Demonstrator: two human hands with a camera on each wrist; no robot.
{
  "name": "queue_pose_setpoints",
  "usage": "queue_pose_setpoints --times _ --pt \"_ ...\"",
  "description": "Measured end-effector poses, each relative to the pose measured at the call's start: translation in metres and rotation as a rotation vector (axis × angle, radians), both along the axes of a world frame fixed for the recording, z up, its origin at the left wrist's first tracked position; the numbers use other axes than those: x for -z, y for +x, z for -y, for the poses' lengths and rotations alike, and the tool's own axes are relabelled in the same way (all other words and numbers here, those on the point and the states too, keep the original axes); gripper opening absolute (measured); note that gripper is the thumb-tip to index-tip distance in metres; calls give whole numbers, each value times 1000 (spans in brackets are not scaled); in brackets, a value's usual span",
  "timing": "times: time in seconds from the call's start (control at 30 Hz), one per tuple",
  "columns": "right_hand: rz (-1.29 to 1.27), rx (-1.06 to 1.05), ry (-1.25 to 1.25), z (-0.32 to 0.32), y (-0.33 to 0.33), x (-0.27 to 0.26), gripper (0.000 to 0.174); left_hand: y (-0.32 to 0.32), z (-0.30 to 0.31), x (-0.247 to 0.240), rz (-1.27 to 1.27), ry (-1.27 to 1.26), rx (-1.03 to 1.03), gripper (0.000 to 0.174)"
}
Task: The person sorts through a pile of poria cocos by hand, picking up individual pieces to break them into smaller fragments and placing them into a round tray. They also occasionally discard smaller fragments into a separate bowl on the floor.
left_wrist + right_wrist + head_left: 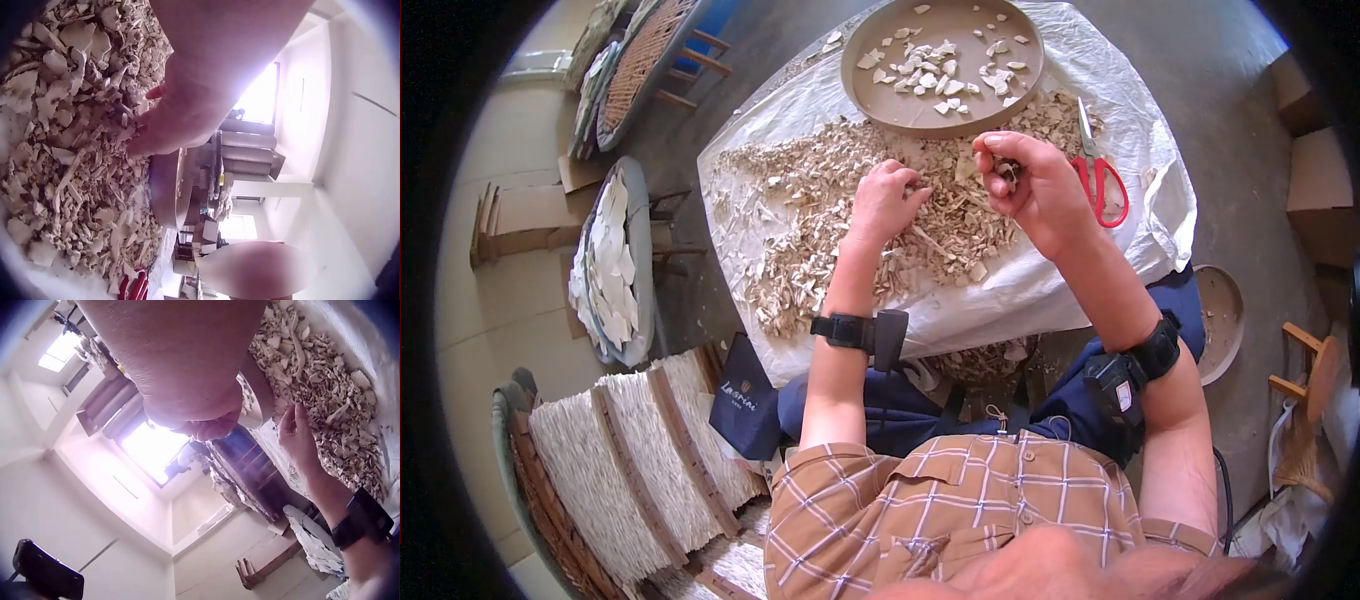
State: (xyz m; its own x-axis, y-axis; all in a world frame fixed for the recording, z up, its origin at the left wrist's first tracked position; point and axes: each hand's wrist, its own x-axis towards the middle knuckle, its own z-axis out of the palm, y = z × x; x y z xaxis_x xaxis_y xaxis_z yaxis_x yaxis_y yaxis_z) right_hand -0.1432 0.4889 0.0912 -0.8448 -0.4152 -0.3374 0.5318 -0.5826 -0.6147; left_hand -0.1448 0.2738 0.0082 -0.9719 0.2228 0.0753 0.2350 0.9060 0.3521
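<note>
Pale dried chips point(840, 190) lie in a wide spread heap on a white sheet point(1040, 302). My left hand point(882, 205) reaches down into the middle of the heap, thumb and fingers drawn together at a small chip. In the left wrist view the fingertips of this left hand point(181, 112) are right at the chips. Raised above the heap's right side, my right hand point(1040, 185) has its fingers curled round several small dark-and-pale chips point(1007, 172). Red-handled scissors point(1112, 190) lie just right of it, blades pointing away from me.
At the table's far edge stands a round shallow tray point(870, 100) with larger white pieces. Racks of white sheets point(610, 265) are on the left, and stacked pale slabs point(630, 470) at the lower left. A wooden stool point(1312, 370) and cardboard boxes point(1318, 170) are at right.
</note>
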Motion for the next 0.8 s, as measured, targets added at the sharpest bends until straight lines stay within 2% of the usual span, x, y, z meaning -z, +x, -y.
queue_pose_setpoints --times 0.13,0.27,0.33,0.37,0.47,0.5,0.57,0.63,0.7,0.8 --pt "-2 -3 22 0 2 -3 12 1 -9 3 -16 -62 -22 20" --pt "5 -9 34 2 1 -3 12 0 -5 4 -30 -53 -14 20" --pt "-4 -8 23 1 1 -2 12 2 -3 3 16 140 -121 17" --pt "-14 -13 10 1 2 -2 12 3 -1 2 18 141 -117 17" --pt "-11 -4 40 1 3 -4 13 7 13 0 148 577 -323 10" --pt "-9 -4 39 2 3 -4 13 7 20 2 149 576 -324 10" --pt "-17 -15 40 1 3 -3 13 6 31 7 319 1083 -446 12" --pt "-15 -21 37 1 3 -2 13 7 33 7 370 1166 -495 12" --pt "-11 -30 32 1 4 -1 13 6 36 10 424 1385 -475 13" --pt "-18 -31 36 1 4 -1 13 4 34 12 447 1458 -500 13"
